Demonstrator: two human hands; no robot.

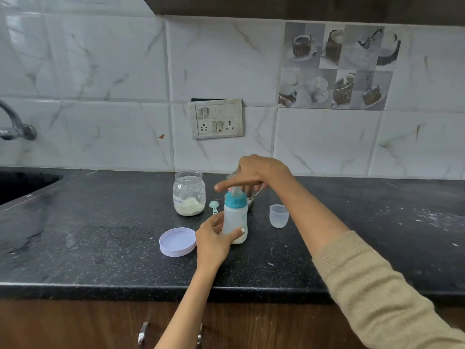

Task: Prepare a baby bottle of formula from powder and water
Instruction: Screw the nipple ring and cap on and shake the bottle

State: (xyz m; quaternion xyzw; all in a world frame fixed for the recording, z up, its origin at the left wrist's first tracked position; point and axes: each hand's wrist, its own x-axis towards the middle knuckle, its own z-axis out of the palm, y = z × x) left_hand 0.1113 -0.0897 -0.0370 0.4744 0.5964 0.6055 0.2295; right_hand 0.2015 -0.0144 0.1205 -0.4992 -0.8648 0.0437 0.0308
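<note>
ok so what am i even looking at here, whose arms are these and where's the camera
There is no machine here. The camera sits on a person's head, looking forward and down, so the arms reaching in are that person's own.

The left hand grips a baby bottle with a teal collar, standing on the dark counter; there is whitish liquid in its base. The right hand hovers over the bottle's teat, fingers mostly straight; whether it touches it is unclear.

Also on the counter: an open glass jar with some powder, its lilac lid lying beside the bottle, a small teal scoop, and a clear bottle cap.
</note>
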